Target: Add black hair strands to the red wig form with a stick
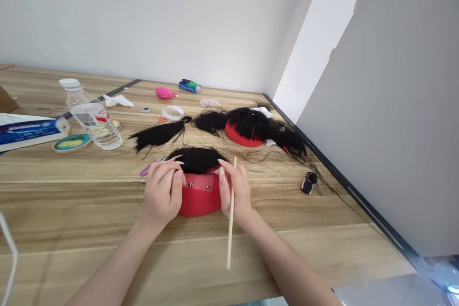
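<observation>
A red rounded form (pixel 199 201) stands on the table in front of me. Black hair (pixel 199 159) covers its far side, and a clear strip with two metal studs (pixel 199 187) crosses its near face. My left hand (pixel 164 189) is closed at the left edge of the hair, its fingertips pinching there; what lies between them is partly hidden. At the right edge, my right hand (pixel 234 189) holds a thin wooden stick (pixel 230 229), which slants down toward me. The thumb and forefinger of that hand touch the hair's edge.
Behind stands a second red form (pixel 242 135) with black hair. A tied hair bundle (pixel 159 135), purple scissors (pixel 147 169) and a tape ring (pixel 172 113) lie nearby. Left are a plastic bottle (pixel 96 122) and tissue pack (pixel 28 132); right, keys (pixel 309 183). A grey partition (pixel 387 119) borders the right edge.
</observation>
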The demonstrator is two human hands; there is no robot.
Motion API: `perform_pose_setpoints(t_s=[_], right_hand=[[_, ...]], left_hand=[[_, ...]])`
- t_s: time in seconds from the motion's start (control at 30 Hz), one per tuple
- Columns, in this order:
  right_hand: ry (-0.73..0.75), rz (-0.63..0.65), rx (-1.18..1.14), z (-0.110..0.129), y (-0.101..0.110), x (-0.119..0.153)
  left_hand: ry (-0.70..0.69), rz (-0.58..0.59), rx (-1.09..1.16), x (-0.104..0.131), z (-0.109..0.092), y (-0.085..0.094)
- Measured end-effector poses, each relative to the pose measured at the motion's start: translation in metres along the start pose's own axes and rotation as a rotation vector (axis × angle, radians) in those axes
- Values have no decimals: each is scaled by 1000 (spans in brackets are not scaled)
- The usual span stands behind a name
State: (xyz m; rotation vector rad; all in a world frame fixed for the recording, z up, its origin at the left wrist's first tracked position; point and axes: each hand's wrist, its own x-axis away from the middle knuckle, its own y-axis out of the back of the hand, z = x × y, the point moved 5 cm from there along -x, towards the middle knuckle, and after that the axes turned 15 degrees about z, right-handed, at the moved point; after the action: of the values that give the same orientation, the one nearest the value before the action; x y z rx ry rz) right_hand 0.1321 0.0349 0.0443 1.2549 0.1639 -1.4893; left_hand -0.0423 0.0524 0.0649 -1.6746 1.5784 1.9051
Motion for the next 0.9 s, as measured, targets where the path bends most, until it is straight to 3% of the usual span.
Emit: perform_pose_setpoints(t_s=[0.1, 0.27, 0.57, 0.9], right_hand=[[57, 42, -37, 9, 1, 1], [25, 33, -47, 13, 3, -2], [173, 70, -84, 19, -3, -2], [182, 91, -36, 18, -7, 0]], left_hand=[[6, 14, 1, 0, 1, 0], [16, 25, 1, 2, 2, -2], [27, 41, 0, 3, 3, -3], [18, 45, 5, 2, 3, -3]])
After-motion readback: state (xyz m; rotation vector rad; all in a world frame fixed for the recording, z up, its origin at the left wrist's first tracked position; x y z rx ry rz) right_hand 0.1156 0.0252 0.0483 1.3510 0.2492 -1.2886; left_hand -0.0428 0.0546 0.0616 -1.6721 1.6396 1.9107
